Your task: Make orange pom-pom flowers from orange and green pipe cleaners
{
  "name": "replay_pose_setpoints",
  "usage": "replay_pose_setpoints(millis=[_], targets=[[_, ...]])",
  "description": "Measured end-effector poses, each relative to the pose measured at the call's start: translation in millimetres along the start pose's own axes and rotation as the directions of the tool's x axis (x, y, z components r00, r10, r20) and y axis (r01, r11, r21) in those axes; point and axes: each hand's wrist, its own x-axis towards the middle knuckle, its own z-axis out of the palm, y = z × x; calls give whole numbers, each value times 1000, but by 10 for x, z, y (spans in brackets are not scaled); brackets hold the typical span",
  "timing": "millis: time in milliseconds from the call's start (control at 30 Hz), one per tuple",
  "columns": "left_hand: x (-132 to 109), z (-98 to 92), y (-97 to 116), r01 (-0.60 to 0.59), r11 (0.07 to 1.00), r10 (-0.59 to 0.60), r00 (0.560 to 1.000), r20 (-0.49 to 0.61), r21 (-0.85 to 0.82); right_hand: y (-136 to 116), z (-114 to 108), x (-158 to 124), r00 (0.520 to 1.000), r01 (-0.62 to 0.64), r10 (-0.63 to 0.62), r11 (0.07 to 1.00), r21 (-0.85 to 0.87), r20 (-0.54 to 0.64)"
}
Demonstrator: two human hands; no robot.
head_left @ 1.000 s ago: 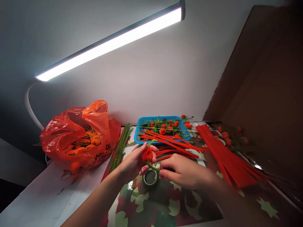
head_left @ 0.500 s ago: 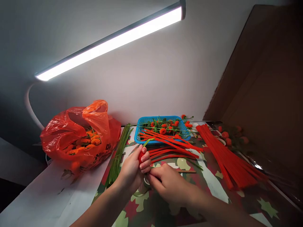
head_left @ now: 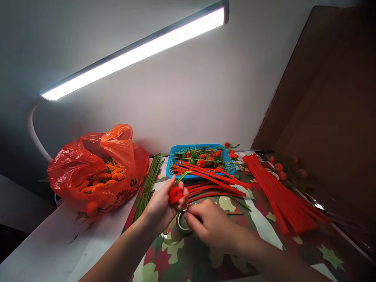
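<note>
Left hand (head_left: 158, 209) has turned, its grip clasping a fuzzy red pompom flower (head_left: 175, 194); right hand (head_left: 211, 225) pinches its stem. Finished blooms (head_left: 201, 162) fill the blue plastic basket (head_left: 176, 150) at twelve o'clock; many red chenille stems (head_left: 276, 188) lie unused.

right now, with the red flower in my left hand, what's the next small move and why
Probably bring the tape end up to the red pipe-cleaner flower: the left hand grips it, its green stem poking out above, and the right hand has fingertips on the tape roll just beneath.

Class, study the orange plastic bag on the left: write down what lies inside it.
Through the mouth of the orange plastic bag, orange pom-pom flowers with green bits show. The crumpled plastic covers whatever lies deeper.
</note>
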Motion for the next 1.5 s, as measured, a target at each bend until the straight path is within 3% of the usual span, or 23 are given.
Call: replay_pose_setpoints(millis=[167,267,367,433,500,600,700,767,900,967,1033,1233,1300,1367,1433,1500], targets=[[10,34,-51,-150,982,137,984,112,119,-22,-101,-3,991,17,2,989,146,-130],[15,28,-77,-259,942,242,965,105,215,6,-191,2,997,-4,19,984,177,-81],[-1,14,-75,-277,913,263,961,87,301,94,-315,52,988,-138,151,948,287,-25],[-18,11,-73,-205,915,181,978,101,348,161,-366,108,979,-155,202,847,508,-38],[-35,11,-77,-115,916,68,989,134,383,211,-367,163,979,-76,190,675,734,-73],[-48,8,-71,-81,907,3,983,186,413,248,-317,211,944,39,261,518,855,-201],[-43,-8,-41,-117,865,4,974,226,488,275,-322,210,908,114,296,505,856,-296],[-37,-24,-19,-168,832,39,969,246,529,303,-386,193,916,140,263,498,856,-303],[-50,-32,12,-295,697,237,955,178,653,348,-587,144,987,30,114,559,829,-113],[-76,-13,22,-344,565,364,920,148,750,340,-661,117,996,-54,90,626,778,-3],[-107,14,32,-395,433,449,874,186,811,306,-688,93,995,-86,89,689,720,34],[-148,18,55,-499,231,557,771,307,835,150,-644,42,986,-67,129,890,450,-108],[-137,-27,64,-559,70,586,693,420,826,117,-644,33,984,-60,121,918,393,-133],[-118,-86,75,-580,-172,593,584,553,796,99,-652,26,984,-60,118,925,376,-133],[-94,-142,87,-548,-408,565,476,673,730,96,-660,20,984,-63,121,924,378,-132],[-69,-183,96,-502,-572,516,395,760,649,107,-663,17,983,-74,135,913,401,-125]])
